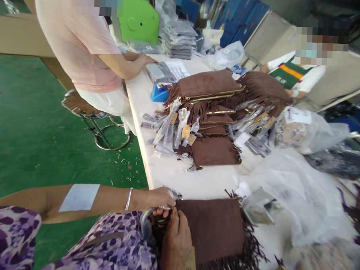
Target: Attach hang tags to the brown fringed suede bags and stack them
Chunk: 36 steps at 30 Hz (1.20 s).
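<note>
A dark brown fringed bag lies flat on the white table in front of me. At its upper left corner my left hand is closed around a strap wrapped in clear plastic, which hangs down beside the bag. Just below, my right hand is closed with its fingertips pinched at the same corner, almost touching the left fingers. What the right fingertips grip is too small and covered to make out. A tan paper tag shows beside my right hand.
Stacked brown fringed bags with plastic-wrapped straps and tags occupy the middle of the white table. Clear plastic bags lie to the right. A person in pink stands at the left edge; another person is across the table.
</note>
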Available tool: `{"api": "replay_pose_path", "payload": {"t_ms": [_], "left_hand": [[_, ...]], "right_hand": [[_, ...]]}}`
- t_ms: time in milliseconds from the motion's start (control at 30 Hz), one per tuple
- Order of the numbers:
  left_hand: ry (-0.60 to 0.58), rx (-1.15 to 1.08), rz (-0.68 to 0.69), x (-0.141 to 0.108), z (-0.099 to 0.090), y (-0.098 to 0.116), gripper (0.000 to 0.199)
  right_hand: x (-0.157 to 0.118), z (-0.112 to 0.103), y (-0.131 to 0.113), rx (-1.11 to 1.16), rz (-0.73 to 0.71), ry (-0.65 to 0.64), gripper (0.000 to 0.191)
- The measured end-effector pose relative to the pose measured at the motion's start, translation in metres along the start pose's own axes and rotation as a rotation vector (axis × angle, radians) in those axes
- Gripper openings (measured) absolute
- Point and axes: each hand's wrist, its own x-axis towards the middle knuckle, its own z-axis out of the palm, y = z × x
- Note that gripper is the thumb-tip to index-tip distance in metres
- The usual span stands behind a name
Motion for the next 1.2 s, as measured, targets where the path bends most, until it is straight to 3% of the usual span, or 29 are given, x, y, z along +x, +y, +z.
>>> {"api": "replay_pose_path", "payload": {"t_ms": [200,300,367,467,600,700,767,933,1033,1200], "left_hand": [[-0.053,0.122,-0.073,0.001,-0.006,0.011,0.024],[-0.153,0.166,-0.161,-0.003,-0.012,0.027,0.023],[-0.225,0.211,-0.142,-0.006,-0.02,0.038,0.021],[-0.159,0.496,0.083,-0.009,-0.033,0.053,0.011],[0.214,1.13,0.612,-0.011,-0.036,0.059,0.032],[0.45,1.302,0.838,-0.017,-0.022,0.046,0.024],[0.517,1.228,0.792,-0.024,-0.009,0.031,0.018],[0.488,0.723,0.395,-0.03,0.017,-0.006,0.024],[0.515,0.473,0.315,-0.02,0.025,-0.02,0.025],[0.454,0.063,0.169,0.001,0.032,-0.028,0.034]], "right_hand": [[0.01,-0.003,0.017,-0.085,-0.133,-0.07,0.043],[0.021,-0.004,0.024,-0.054,-0.187,-0.115,0.035],[0.03,-0.007,0.028,0.049,-0.152,-0.154,0.026],[0.043,-0.01,0.033,0.272,-0.05,-0.152,0.018],[0.052,-0.01,0.04,0.469,0.025,-0.167,0.016],[0.054,-0.008,0.045,0.555,0.099,-0.209,0.014],[0.055,-0.008,0.046,0.599,0.145,-0.238,0.014],[0.058,-0.012,0.044,0.613,0.2,-0.246,0.014],[0.058,-0.013,0.043,0.604,0.201,-0.214,0.014],[0.055,-0.012,0.041,0.59,0.179,-0.225,0.013]]}}
